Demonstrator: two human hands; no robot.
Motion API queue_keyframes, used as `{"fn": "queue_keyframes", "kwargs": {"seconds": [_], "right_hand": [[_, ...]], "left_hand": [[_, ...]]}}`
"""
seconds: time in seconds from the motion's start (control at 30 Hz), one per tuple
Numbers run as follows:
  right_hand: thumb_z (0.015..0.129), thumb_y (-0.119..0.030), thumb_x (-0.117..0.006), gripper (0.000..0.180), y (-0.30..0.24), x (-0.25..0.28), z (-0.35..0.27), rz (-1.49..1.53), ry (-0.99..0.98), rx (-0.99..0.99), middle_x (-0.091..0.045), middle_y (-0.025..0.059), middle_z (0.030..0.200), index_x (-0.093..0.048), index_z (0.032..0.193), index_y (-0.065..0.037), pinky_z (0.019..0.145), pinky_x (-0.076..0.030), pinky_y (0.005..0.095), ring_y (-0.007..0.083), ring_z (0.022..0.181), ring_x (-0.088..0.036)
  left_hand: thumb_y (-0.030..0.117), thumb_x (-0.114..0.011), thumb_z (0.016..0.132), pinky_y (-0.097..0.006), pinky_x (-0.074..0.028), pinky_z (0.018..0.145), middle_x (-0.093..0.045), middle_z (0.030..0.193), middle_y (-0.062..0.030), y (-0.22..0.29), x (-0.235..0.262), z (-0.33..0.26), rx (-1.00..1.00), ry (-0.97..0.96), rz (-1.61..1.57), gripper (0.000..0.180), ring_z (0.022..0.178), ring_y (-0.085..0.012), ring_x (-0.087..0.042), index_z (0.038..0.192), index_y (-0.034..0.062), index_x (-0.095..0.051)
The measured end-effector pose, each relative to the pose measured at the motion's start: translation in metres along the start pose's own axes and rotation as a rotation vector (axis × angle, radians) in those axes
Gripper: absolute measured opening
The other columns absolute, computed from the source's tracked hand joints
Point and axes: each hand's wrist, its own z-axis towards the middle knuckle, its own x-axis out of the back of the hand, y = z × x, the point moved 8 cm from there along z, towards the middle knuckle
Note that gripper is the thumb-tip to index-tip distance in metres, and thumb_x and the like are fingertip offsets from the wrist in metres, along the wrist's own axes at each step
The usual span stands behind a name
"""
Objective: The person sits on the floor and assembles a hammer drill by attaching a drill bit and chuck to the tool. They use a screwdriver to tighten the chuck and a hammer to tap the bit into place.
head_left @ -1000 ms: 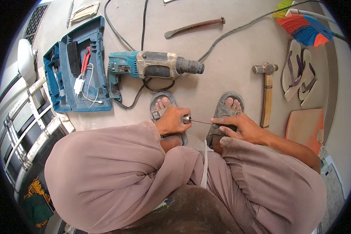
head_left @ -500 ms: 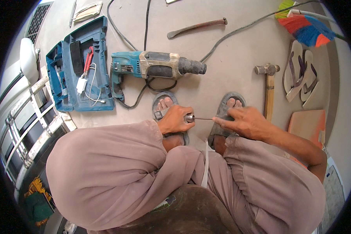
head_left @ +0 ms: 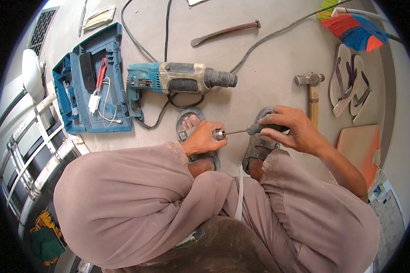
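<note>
Between my feet, my left hand [head_left: 200,138] is closed around a metal drill chuck [head_left: 219,134], its jaw end facing right. My right hand [head_left: 300,132] grips the dark handle of a screwdriver [head_left: 256,129] between thumb and fingers. The thin shaft runs level from that handle to the chuck's open end; how deep its tip sits is hidden. Just beyond my left foot lies a teal and grey rotary hammer drill [head_left: 182,78], its nose pointing right, apart from both hands.
An open blue tool case [head_left: 108,126] holds red-handled pliers [head_left: 101,74] and a white cable. Further off lies a flat pry bar [head_left: 225,33]. To the right are a wooden-handled hammer [head_left: 313,98], flip-flops [head_left: 340,86], a colourful broom [head_left: 362,32] and an orange board [head_left: 359,148]. Power cords cross the floor.
My right hand has shifted slightly right and up, its fingers now higher on the screwdriver, so the dark handle shows. My left hand keeps the chuck. The whole view has shifted slightly.
</note>
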Motion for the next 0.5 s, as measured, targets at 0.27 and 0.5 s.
{"fn": "queue_keyframes", "kwargs": {"seconds": [0.27, 0.5], "right_hand": [[0.084, -0.012, -0.077, 0.023, -0.003, 0.013, 0.004, 0.168, 0.082, -0.223, -0.058, 0.0105, 0.093, -0.070, 0.106, -0.007, 0.071, -0.048, 0.0360, 0.0254, 0.083, -0.058], [0.089, -0.020, -0.073, 0.024, 0.002, 0.002, 0.001, 0.138, -0.089, -0.057, -0.061, 0.0139, 0.111, -0.067, 0.104, -0.003, 0.078, -0.048, 0.0384, 0.0292, 0.092, -0.062]], "left_hand": [[0.020, -0.072, 0.080, -0.035, -0.044, 0.060, -0.061, 0.064, -0.0107, 0.006, -0.004, -0.002, -0.022, -0.093, -0.066, 0.022, 0.059, -0.0195, -0.056, 0.078, 0.0001, -0.062], [0.020, -0.073, 0.080, -0.033, -0.043, 0.060, -0.060, 0.063, -0.0086, -0.005, -0.006, -0.002, 0.029, -0.105, -0.114, 0.023, 0.060, -0.0139, -0.054, 0.078, 0.0003, -0.062]]}}
